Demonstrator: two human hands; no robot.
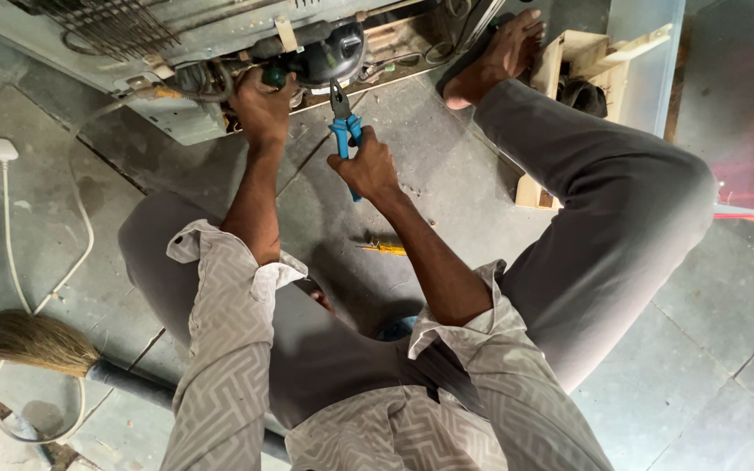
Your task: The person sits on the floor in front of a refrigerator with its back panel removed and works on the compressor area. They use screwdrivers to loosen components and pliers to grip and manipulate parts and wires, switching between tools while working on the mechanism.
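I sit on a grey tiled floor, looking down at the open base of a large appliance (176,122) laid before me. My left hand (262,109) reaches into its lower compartment and grips a small green part beside the black compressor (329,54). My right hand (366,167) is shut on blue-handled pliers (344,122), whose jaws point up toward the compressor. Wires and tubes (211,83) crowd the compartment around my left hand.
A yellow screwdriver (383,249) lies on the floor between my knees. A white cord with plug (3,150) trails at left, above a broom (23,344). My bare foot (495,57) rests against the appliance, next to a wooden frame (569,52).
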